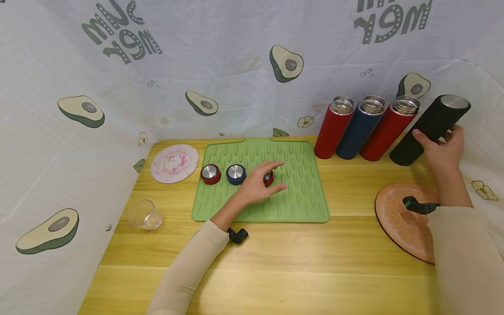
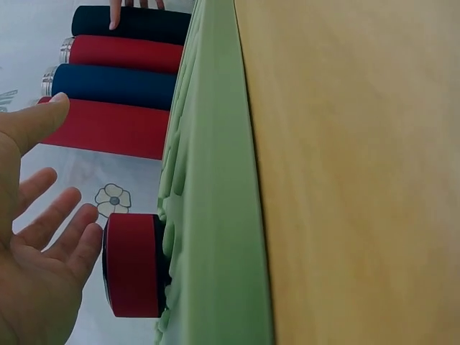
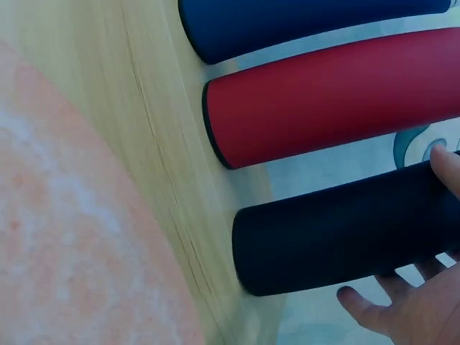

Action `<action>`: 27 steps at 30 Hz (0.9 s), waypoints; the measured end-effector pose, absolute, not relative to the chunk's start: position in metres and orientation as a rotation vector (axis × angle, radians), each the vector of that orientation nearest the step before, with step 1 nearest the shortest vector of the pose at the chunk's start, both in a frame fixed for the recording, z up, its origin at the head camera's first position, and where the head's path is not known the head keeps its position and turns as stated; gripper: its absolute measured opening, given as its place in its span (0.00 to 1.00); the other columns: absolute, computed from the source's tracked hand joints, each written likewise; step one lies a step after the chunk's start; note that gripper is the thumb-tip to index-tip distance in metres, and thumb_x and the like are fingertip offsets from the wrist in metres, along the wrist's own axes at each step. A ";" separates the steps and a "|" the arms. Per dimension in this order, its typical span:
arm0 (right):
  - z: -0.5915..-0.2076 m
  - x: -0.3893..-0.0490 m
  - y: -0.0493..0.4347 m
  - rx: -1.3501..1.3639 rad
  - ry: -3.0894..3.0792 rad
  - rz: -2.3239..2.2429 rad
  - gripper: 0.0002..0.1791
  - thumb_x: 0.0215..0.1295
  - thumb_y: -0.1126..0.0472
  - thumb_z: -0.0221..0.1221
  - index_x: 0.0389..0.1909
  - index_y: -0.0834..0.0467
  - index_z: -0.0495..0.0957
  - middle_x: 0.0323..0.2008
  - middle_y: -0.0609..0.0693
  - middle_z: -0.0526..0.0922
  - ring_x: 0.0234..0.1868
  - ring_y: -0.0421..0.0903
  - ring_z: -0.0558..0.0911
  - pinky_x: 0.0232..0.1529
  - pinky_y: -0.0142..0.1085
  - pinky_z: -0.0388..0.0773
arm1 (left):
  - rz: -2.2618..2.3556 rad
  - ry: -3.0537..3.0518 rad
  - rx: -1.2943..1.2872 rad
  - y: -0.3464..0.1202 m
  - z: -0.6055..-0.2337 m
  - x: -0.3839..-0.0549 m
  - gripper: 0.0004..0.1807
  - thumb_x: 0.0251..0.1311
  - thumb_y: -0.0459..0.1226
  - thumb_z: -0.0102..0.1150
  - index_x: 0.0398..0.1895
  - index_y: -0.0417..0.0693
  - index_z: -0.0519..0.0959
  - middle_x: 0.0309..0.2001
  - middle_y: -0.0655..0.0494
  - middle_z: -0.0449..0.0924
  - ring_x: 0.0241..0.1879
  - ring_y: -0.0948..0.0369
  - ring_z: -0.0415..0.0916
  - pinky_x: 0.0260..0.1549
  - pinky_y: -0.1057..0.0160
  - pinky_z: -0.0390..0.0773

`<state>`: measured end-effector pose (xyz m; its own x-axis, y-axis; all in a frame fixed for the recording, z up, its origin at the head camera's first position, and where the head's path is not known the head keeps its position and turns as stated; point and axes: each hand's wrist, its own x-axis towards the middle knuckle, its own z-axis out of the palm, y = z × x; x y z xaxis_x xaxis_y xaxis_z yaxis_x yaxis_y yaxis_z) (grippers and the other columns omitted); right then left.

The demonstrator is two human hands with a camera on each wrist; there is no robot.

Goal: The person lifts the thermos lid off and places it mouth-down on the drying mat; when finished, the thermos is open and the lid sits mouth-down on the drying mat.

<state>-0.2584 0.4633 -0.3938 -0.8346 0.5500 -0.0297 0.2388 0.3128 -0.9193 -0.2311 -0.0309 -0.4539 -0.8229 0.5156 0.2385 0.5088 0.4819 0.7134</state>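
Observation:
On the right, a black thermos bottle (image 1: 431, 129) stands with its silver-topped lid on. My right hand (image 1: 445, 146) holds it around the upper half, thumb on one side and fingers on the other; the little finger stands off it in the right wrist view. My left hand (image 1: 257, 183) hovers over the green mat (image 1: 303, 205), fingers and thumb spread apart, with nothing between them. Just beyond its fingers in the left wrist view is a red lid (image 2: 133, 266), partly hidden in the head view. A blue lid (image 1: 236, 174) and another red lid (image 1: 210, 173) sit left of it.
Lidless bottles stand in a row left of the black one: red (image 1: 334, 129), blue (image 1: 360, 129) and red (image 1: 390, 129). A pink round mat (image 1: 175, 163) and a clear glass (image 1: 145, 215) are at left. An orange-brown round board (image 1: 405, 218) lies near my right forearm.

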 end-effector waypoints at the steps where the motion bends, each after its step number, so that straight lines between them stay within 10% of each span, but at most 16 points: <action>1: -0.393 -0.257 0.461 -0.708 -2.278 1.524 0.43 0.68 0.45 0.66 0.78 0.35 0.53 0.67 0.27 0.62 0.62 0.28 0.64 0.79 0.33 0.59 | 1.296 2.694 0.934 -0.031 -0.454 -0.231 0.38 0.63 0.52 0.71 0.74 0.56 0.71 0.72 0.57 0.72 0.68 0.54 0.74 0.66 0.52 0.77; 27: -0.362 -0.207 0.371 -0.226 -2.093 1.471 0.35 0.57 0.67 0.74 0.66 0.47 0.77 0.52 0.38 0.80 0.43 0.34 0.82 0.46 0.18 0.79 | 1.342 2.731 0.911 -0.070 -0.409 -0.214 0.42 0.58 0.57 0.73 0.76 0.69 0.67 0.75 0.62 0.67 0.74 0.57 0.65 0.69 0.45 0.73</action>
